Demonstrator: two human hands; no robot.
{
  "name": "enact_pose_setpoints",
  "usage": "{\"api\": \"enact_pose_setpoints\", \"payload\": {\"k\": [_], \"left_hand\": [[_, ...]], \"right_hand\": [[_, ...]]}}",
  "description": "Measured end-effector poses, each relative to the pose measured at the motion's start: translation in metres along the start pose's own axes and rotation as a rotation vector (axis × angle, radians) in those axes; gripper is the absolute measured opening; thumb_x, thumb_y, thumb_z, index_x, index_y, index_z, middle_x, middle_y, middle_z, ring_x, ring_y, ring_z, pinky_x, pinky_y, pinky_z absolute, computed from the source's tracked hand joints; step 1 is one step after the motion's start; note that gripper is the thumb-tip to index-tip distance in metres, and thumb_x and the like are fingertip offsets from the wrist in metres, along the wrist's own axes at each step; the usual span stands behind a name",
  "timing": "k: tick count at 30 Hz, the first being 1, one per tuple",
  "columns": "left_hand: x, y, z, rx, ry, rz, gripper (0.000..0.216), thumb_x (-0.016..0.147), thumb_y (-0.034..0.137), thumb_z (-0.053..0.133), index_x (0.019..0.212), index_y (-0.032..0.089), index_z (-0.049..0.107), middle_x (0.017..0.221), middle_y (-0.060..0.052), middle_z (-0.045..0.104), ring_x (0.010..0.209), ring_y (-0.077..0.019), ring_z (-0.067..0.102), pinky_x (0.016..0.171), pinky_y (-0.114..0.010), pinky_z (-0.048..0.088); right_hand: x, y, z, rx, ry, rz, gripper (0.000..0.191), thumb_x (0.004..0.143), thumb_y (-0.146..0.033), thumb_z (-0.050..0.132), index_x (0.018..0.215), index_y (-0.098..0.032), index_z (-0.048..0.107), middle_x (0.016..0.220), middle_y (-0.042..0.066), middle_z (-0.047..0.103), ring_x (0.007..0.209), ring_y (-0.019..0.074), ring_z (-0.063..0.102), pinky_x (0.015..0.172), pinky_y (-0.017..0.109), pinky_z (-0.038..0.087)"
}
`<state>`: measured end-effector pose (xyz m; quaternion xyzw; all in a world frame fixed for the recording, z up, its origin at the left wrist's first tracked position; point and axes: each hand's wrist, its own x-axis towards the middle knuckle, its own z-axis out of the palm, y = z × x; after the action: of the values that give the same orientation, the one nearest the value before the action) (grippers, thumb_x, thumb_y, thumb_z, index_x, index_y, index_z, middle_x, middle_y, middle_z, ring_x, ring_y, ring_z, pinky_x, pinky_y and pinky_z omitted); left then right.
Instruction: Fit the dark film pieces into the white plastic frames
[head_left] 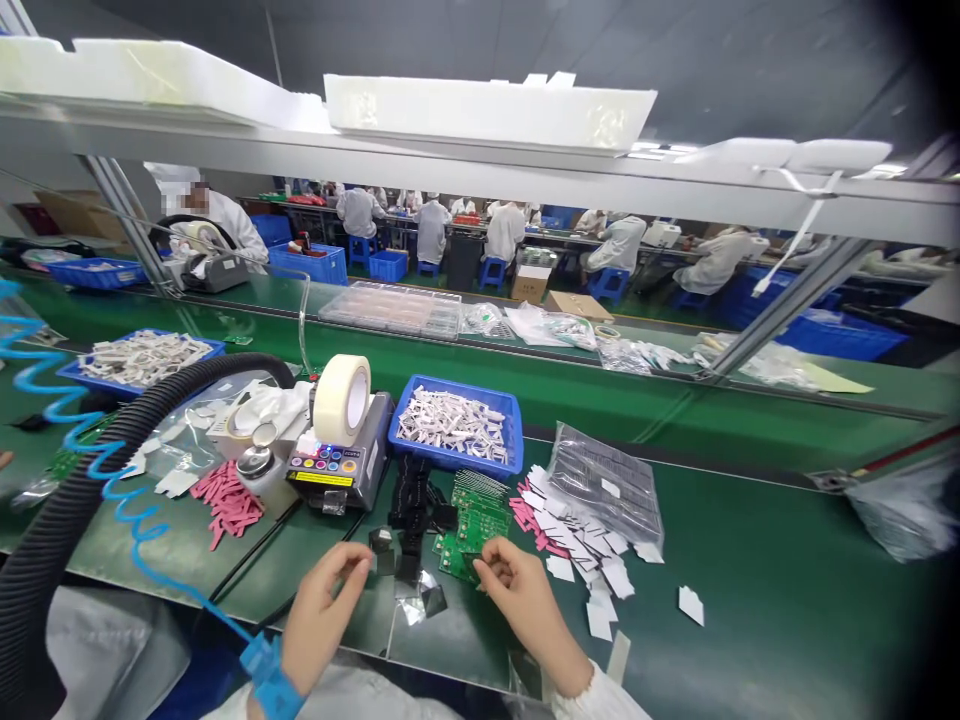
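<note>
My left hand [326, 600], with a blue wrist strap [270, 675] on it, is raised over the table edge, thumb and forefinger pinched together. Whatever lies between those fingertips is too small to make out. Pinched fingers of my right hand [516, 590] meet at the lower edge of the green circuit boards [480, 515]; a thin dark piece [471, 562] shows at their tips. Between the hands lie small dark square sheets [433, 600] and clear film scraps [410, 608]. Black plastic parts [411, 500] are heaped just beyond them.
A tape dispenser [367, 460] carries a tape roll [341, 400]. Beside it stands a blue bin [517, 440] of white parts. White pieces [577, 530], pink strips [229, 500] and a bagged stack [607, 485] lie around. A black hose [112, 460] and blue coiled cord [124, 485] cross the left.
</note>
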<state>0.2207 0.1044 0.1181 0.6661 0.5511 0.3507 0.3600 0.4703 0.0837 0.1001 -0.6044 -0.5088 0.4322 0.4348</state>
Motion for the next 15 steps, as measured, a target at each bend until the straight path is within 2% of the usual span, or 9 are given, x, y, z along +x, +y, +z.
{"api": "enact_pose_setpoints", "payload": {"k": [3, 6, 9, 11, 15], "left_hand": [[0.027, 0.028, 0.017, 0.069, -0.100, 0.143, 0.019, 0.082, 0.033, 0.046, 0.081, 0.022, 0.061, 0.087, -0.003, 0.065, 0.085, -0.0171, 0.060, 0.079, -0.028, 0.049], [0.072, 0.051, 0.039, 0.178, -0.100, 0.202, 0.017, 0.082, 0.025, 0.047, 0.088, 0.019, 0.061, 0.098, -0.007, 0.063, 0.098, -0.0179, 0.056, 0.092, -0.032, 0.044], [0.123, 0.067, 0.062, 0.320, -0.031, 0.157, 0.028, 0.081, 0.024, 0.051, 0.107, 0.015, 0.056, 0.121, -0.012, 0.053, 0.117, -0.0239, 0.045, 0.100, -0.044, 0.035], [0.150, 0.075, 0.077, 0.412, 0.011, 0.097, 0.039, 0.081, 0.030, 0.053, 0.119, 0.018, 0.049, 0.134, -0.011, 0.043, 0.123, -0.0287, 0.038, 0.100, -0.054, 0.031], [0.183, 0.079, 0.098, 0.555, -0.010, -0.033, 0.050, 0.080, 0.035, 0.055, 0.127, 0.021, 0.042, 0.142, -0.011, 0.034, 0.127, -0.0322, 0.033, 0.101, -0.060, 0.026]], "right_hand": [[-0.003, 0.010, -0.001, 0.188, 0.038, 0.079, 0.035, 0.067, -0.048, 0.065, 0.069, -0.019, 0.047, 0.051, -0.004, 0.048, 0.046, 0.0142, 0.052, 0.046, 0.024, 0.037], [-0.007, 0.011, -0.005, 0.362, 0.116, 0.123, 0.041, 0.069, -0.055, 0.063, 0.083, -0.019, 0.050, 0.059, -0.004, 0.049, 0.043, 0.0090, 0.048, 0.042, 0.021, 0.035], [-0.015, 0.007, -0.012, 0.484, 0.159, 0.132, 0.046, 0.068, -0.058, 0.063, 0.092, -0.020, 0.050, 0.070, -0.003, 0.051, 0.041, 0.0046, 0.042, 0.039, 0.018, 0.031], [-0.020, 0.006, -0.017, 0.590, 0.166, 0.147, 0.046, 0.065, -0.056, 0.068, 0.090, -0.021, 0.051, 0.073, -0.003, 0.051, 0.042, 0.0041, 0.042, 0.038, 0.017, 0.030], [-0.021, 0.022, -0.023, 0.838, 0.181, 0.237, 0.044, 0.057, -0.045, 0.079, 0.085, -0.022, 0.055, 0.068, -0.003, 0.055, 0.040, 0.0039, 0.045, 0.037, 0.016, 0.030]]}}
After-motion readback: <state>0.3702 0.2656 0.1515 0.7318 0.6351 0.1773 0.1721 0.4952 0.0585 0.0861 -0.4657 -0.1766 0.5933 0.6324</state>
